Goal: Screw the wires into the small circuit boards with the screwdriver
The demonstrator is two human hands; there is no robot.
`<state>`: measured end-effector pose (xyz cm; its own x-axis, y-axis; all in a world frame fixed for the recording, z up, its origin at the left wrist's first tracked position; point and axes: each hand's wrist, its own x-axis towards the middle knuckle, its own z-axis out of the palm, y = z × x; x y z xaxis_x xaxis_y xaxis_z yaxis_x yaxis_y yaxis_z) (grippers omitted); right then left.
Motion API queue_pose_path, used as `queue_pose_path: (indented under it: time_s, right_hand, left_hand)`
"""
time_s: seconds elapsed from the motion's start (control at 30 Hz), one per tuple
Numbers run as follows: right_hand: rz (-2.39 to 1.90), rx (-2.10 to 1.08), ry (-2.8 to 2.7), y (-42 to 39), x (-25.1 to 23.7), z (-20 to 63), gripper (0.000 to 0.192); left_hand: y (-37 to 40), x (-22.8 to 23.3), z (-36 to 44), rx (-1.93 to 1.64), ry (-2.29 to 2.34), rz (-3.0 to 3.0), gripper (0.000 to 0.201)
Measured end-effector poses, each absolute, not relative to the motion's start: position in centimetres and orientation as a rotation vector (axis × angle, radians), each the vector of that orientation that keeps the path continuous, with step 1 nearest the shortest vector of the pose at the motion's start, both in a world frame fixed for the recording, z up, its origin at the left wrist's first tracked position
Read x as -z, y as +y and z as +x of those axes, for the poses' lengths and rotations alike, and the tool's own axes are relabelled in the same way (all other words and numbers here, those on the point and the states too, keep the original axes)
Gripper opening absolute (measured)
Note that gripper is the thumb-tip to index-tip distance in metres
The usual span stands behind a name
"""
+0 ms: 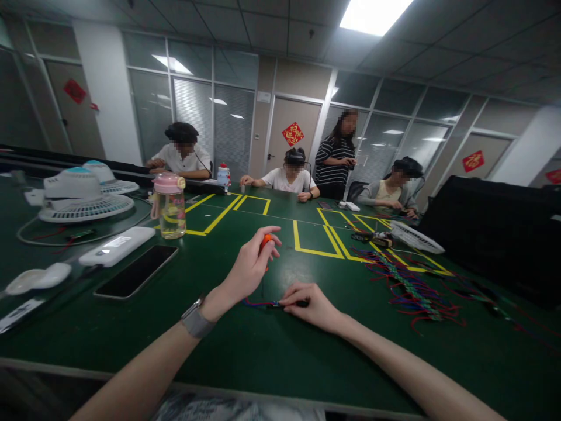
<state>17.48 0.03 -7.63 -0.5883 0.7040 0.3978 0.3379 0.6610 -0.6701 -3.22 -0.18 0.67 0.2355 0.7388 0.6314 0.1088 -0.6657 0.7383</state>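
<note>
My left hand [248, 266] is raised over the green table [210, 345], fingers curled round an orange-handled tool [266, 240]. Most of that tool is hidden by the hand, so its exact kind does not show. Lower and to the right, my right hand [313, 307] rests at the table, thumb and fingers pinched on the end of a small circuit board [276, 304]. Red and blue wires [254, 303] run from the board's left end towards my left wrist. A dark piece shows under my right fingers.
On the right lies a row of wired circuit boards [407, 286], near a white fan part [416, 237]. At left are a phone [137, 272], a white power bank [117, 245], a drink bottle [172, 210] and fans [85, 196]. Several people are across the table.
</note>
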Motion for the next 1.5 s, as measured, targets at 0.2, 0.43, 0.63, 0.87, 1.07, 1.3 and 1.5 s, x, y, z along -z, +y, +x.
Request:
queue_pose_path:
  time_s: [0.2,0.43,0.63,0.87,1.07,1.3,1.5]
  right_hand:
    - [-0.949,-0.973,-2.100,0.4,7.2,17.3,0.017]
    - [-1.014,-1.063,-2.012,0.4,7.5,17.2,0.018]
    - [-1.047,-1.042,-1.978,0.0,7.4,17.0,0.017]
    - [-1.117,-1.153,-1.903,0.2,7.4,16.8,0.018]
    - [-1.127,-1.180,-1.890,0.2,7.2,16.7,0.020]
    - [-1.126,-1.195,-1.883,0.0,6.9,16.6,0.021]
    - [-1.125,-1.156,-1.911,0.0,6.9,16.7,0.018]
  left_hand:
    - [-0.7,0.0,-1.8,-1.555,0.569,1.606,0.012]
    - [-0.4,0.9,-1.3,-1.556,0.552,1.577,0.009]
    - [-0.7,1.3,-1.0,-1.504,0.525,1.615,0.008]
    - [-0.8,1.6,-0.8,-1.510,0.475,1.633,0.010]
    - [-0.9,1.8,-0.8,-1.493,0.476,1.679,0.010]
    - [-1.0,1.8,-0.8,-1.490,0.495,1.718,0.011]
    - [-1.2,1.8,-0.9,-1.431,0.579,1.933,0.013]
